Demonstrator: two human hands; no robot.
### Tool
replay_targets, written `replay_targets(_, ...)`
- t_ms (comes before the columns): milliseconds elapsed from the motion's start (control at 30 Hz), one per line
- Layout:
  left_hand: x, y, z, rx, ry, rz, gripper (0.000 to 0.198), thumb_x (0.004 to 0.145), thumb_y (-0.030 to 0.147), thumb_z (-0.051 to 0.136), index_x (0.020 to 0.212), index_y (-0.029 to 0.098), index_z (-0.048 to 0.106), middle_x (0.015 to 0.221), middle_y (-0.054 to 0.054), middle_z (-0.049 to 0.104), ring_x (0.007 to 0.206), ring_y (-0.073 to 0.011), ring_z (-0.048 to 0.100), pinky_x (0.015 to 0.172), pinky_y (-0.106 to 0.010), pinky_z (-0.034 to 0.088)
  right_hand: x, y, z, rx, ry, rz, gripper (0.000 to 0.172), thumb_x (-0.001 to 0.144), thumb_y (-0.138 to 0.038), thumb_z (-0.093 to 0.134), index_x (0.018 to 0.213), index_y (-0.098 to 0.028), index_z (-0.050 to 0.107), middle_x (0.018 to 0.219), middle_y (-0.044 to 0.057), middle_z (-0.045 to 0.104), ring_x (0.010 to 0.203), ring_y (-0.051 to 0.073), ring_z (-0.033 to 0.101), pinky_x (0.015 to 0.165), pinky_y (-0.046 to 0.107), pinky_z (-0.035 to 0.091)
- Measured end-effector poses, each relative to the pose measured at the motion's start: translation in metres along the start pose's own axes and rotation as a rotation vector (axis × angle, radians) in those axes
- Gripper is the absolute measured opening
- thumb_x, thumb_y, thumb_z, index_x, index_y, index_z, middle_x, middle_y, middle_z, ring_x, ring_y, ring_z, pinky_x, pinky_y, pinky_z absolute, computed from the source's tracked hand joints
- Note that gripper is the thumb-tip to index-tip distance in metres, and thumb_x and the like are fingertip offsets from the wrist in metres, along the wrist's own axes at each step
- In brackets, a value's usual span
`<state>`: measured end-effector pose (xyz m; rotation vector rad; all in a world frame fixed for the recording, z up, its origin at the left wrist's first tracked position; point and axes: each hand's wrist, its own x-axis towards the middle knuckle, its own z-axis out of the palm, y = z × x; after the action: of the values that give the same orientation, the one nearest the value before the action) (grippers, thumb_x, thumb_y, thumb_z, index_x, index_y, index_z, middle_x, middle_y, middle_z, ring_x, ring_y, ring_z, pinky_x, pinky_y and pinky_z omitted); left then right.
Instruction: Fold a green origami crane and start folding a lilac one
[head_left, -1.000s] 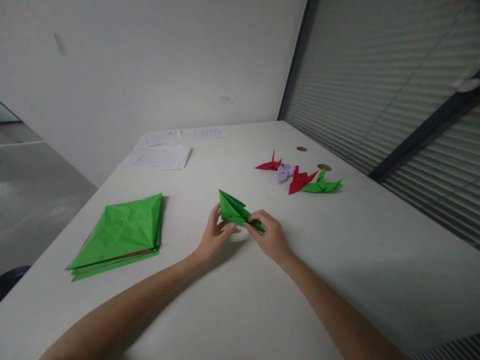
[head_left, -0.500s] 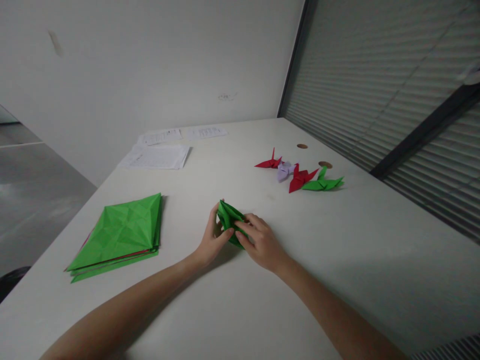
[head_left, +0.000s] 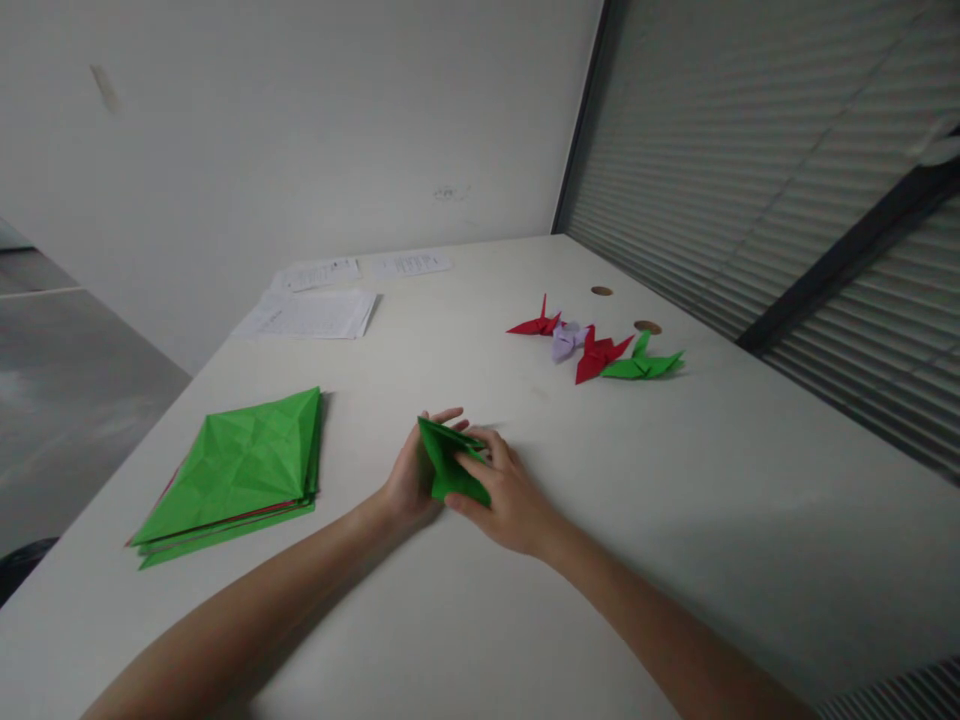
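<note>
A folded piece of green origami paper (head_left: 442, 465) is between my hands, just above the middle of the white table. Its layers stand apart at the upper right. My left hand (head_left: 407, 480) supports it from behind and the left; a couple of its fingers stick out straight past the far edge, and its thumb is hidden. From the right, my right hand (head_left: 516, 500) grips the paper, with a finger inside the open fold and the thumb against the near lower edge.
On the left lies a stack of square origami paper (head_left: 251, 455), green on top. Folded paper cranes sit at the right: red (head_left: 540, 326), lilac (head_left: 568, 341), another red (head_left: 600, 354) and green (head_left: 643, 366). Printed sheets (head_left: 319, 313) lie near the wall. Window blinds (head_left: 750, 180) border the right side.
The green paper has turned and tipped left, showing a broad flat face. My left hand's fingers have straightened behind it, and its thumb has left the front. My right hand has shifted slightly left.
</note>
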<state>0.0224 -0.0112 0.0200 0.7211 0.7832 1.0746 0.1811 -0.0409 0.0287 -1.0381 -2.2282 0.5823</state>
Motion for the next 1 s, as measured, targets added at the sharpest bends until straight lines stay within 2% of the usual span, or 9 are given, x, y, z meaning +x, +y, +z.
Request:
replay_targets(133,-0.001,0.0,0.001,-0.082,-0.052,-0.053,0.046,0.088,0.059,0.05,0.118,0.024,0.057,0.118,-0.008,0.067,0.105,-0.0254,0.066,0.098,-0.048,0.049,-0.001,-0.004,0.0,-0.12,-0.057,-0.019,0.047,0.088,-0.056,0.056,0.126,-0.028,0.06,0.138,0.013,0.04,0.128,0.032,0.04,0.104,0.055,0.039)
replay_targets(300,0.0,0.003,0.008,-0.087,-0.032,-0.17,0.034,0.089,0.046,0.053,0.1,0.018,0.066,0.098,-0.008,0.073,0.101,-0.0267,0.068,0.093,-0.042,0.053,-0.001,-0.002,-0.003,-0.292,0.051,0.045,0.045,0.091,-0.056,0.05,0.119,-0.023,0.064,0.134,0.017,0.045,0.123,0.035,0.04,0.102,0.057,0.037)
replay_targets(367,0.001,0.004,0.009,-0.1,-0.038,-0.224,0.036,0.089,0.047,0.051,0.092,0.015,0.067,0.094,-0.01,0.073,0.099,-0.0277,0.068,0.091,-0.041,0.054,-0.001,-0.001,-0.005,-0.342,0.07,0.049,0.044,0.09,-0.057,0.05,0.114,-0.024,0.066,0.133,0.017,0.046,0.123,0.036,0.04,0.101,0.058,0.037)
replay_targets(500,0.003,0.005,0.005,-0.162,-0.013,-0.298,0.037,0.089,0.046,0.05,0.087,0.013,0.068,0.088,-0.012,0.074,0.092,-0.0272,0.07,0.084,-0.039,0.057,-0.002,-0.001,-0.007,-0.334,0.082,0.003,0.041,0.091,-0.055,0.05,0.113,-0.025,0.067,0.138,0.016,0.043,0.128,0.035,0.036,0.103,0.056,0.036)
replay_targets(600,0.006,0.007,0.0,-0.218,0.094,-0.277,0.032,0.089,0.04,0.051,0.089,0.013,0.068,0.088,-0.011,0.074,0.087,-0.0249,0.071,0.08,-0.036,0.058,-0.003,-0.006,-0.009,-0.349,0.173,-0.058,0.043,0.091,-0.052,0.051,0.118,-0.022,0.066,0.14,0.016,0.041,0.132,0.036,0.031,0.107,0.056,0.032)
replay_targets(700,0.008,0.008,-0.003,-0.311,0.153,-0.266,0.032,0.09,0.035,0.048,0.088,0.01,0.068,0.09,-0.013,0.073,0.087,-0.0249,0.07,0.082,-0.037,0.057,-0.002,-0.014,-0.011,-0.402,0.235,-0.112,0.041,0.092,-0.046,0.054,0.121,-0.02,0.064,0.137,0.016,0.047,0.128,0.034,0.035,0.106,0.054,0.032)
replay_targets(800,0.007,0.008,-0.002,-0.382,0.11,-0.257,0.028,0.088,0.032,0.05,0.08,0.011,0.067,0.088,-0.013,0.072,0.085,-0.0261,0.07,0.086,-0.041,0.055,-0.002,-0.02,-0.009,-0.439,0.191,-0.115,0.044,0.09,-0.049,0.055,0.123,-0.02,0.063,0.136,0.015,0.049,0.125,0.034,0.037,0.103,0.053,0.033)
replay_targets(900,0.004,0.008,0.0,-0.459,0.031,-0.185,0.027,0.087,0.034,0.055,0.07,0.015,0.063,0.092,-0.012,0.072,0.088,-0.0274,0.069,0.088,-0.046,0.054,-0.003,-0.021,-0.007,-0.461,0.144,-0.041,0.05,0.09,-0.056,0.052,0.123,-0.02,0.063,0.138,0.016,0.047,0.125,0.035,0.037,0.103,0.053,0.032)
replay_targets(1000,0.003,0.008,0.001,-0.481,0.049,-0.167,0.03,0.087,0.033,0.055,0.063,0.016,0.059,0.092,-0.011,0.072,0.091,-0.0271,0.069,0.088,-0.045,0.053,-0.003,-0.021,-0.006,-0.468,0.124,0.014,0.046,0.091,-0.055,0.049,0.123,-0.024,0.064,0.137,0.015,0.047,0.125,0.035,0.037,0.102,0.053,0.032)
